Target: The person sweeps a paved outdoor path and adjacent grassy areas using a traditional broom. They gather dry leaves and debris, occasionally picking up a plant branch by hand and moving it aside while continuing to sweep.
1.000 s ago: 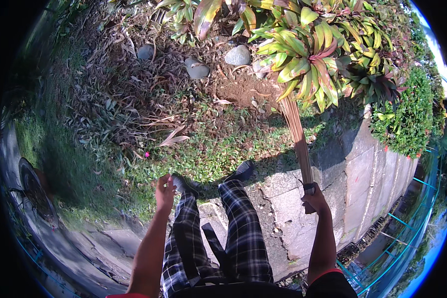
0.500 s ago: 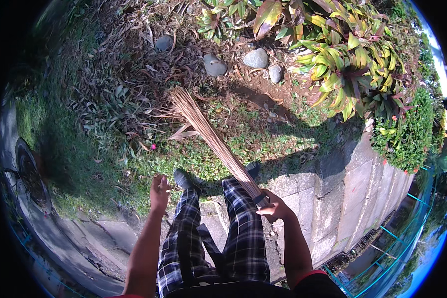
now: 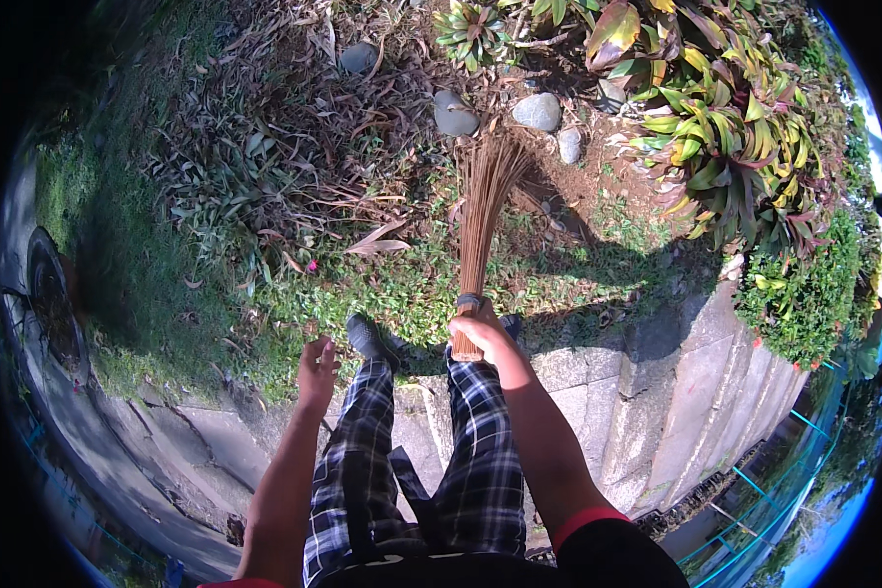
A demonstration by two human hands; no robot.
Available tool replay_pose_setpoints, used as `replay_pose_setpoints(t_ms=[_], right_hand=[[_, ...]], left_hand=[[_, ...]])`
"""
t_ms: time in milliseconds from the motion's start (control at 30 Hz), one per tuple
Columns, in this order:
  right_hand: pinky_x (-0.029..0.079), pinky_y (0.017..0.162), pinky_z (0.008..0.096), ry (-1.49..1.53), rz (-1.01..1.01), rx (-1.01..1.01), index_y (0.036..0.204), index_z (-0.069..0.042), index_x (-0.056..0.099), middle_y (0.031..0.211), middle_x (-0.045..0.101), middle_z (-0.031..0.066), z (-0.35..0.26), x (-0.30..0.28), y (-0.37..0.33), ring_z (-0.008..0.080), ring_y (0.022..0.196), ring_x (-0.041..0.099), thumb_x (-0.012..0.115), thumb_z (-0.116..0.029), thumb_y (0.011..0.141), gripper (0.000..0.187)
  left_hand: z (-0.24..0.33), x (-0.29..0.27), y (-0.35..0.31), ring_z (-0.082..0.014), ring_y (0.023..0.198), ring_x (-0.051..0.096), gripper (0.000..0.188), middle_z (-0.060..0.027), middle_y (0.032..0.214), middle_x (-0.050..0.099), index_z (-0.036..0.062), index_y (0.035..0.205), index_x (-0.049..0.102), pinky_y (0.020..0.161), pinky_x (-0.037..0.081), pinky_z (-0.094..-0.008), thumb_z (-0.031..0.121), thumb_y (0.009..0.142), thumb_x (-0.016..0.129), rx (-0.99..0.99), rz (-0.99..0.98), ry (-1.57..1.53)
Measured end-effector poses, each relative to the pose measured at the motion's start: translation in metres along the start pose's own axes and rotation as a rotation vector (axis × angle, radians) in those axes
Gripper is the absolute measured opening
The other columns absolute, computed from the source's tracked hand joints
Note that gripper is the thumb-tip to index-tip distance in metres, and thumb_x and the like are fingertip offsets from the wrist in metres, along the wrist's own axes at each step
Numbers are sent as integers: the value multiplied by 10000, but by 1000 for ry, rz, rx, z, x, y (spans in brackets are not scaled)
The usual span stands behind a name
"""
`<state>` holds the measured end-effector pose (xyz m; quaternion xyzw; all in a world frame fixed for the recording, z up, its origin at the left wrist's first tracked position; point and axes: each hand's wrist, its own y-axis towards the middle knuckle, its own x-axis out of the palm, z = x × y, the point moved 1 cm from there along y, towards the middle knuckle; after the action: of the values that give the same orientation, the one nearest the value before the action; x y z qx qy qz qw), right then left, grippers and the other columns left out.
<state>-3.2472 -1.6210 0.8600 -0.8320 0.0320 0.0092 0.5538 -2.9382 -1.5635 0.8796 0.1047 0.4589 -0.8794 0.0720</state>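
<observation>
My right hand [image 3: 482, 331] is wrapped round the bound butt of a stick broom [image 3: 482, 220], a bundle of thin brown bristles with a dark band near the grip. The bristles fan out away from me, their tips over bare soil close to the grey stones [image 3: 537, 112]. My left hand [image 3: 317, 374] hangs free above the grass edge, fingers loosely curled and apart, holding nothing. Left of the broom lies a spread of dry leaves [image 3: 294, 147], with one pale curled leaf [image 3: 377, 242] on the grass.
Yellow-green leafy plants [image 3: 725, 137] grow at the far right, beside a low green bush [image 3: 804, 294]. Concrete paving [image 3: 578, 402] runs under my feet and off to the right. A round dark-rimmed object [image 3: 54, 304] stands at the left edge, and a teal fence [image 3: 755, 490] at lower right.
My right hand has moved forward and to the left. The broom's bristles have swung rightward, from the leaf litter to beside the stones. My left hand has barely moved.
</observation>
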Motion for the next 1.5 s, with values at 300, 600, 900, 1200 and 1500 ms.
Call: replay_pose_setpoints(t_ms=[300,600,900,1200,1500], right_hand=[[504,553,299,-72,-13,-164,1235,-48,381,780,565,59,45,-186,-131,154,623,586,681,32,606,702],[497,468,348,-96,230,37,813,-68,550,648,560,46,-132,-124,-38,179,533,579,655,-150,713,167],[501,540,324,-193,-312,-315,1407,-204,146,946,557,89,-52,-134,-71,167,671,585,693,67,658,966],[492,474,287,520,425,82,821,-112,487,657,510,29,-110,-188,-49,148,566,556,632,-118,730,172],[503,483,346,159,-82,-234,1179,-150,338,803,527,76,-151,-72,9,203,604,581,647,-90,717,559]], left_hand=[[26,-16,16,-137,757,584,361,-79,939,575,10,1107,499,629,467,-278,311,908,512,76,-31,11],[27,-19,26,-152,777,593,369,-83,1010,572,24,1149,480,626,456,-275,304,910,511,49,32,-50],[34,-12,15,-126,768,574,334,-68,922,577,6,1101,503,657,454,-269,277,907,515,61,37,-23],[17,-18,14,-111,741,541,344,-42,899,570,35,1099,514,621,434,-242,313,897,532,-33,63,-109],[3,4,17,-135,771,566,341,-94,962,573,1,1098,507,687,472,-266,270,892,549,-19,35,-38]])
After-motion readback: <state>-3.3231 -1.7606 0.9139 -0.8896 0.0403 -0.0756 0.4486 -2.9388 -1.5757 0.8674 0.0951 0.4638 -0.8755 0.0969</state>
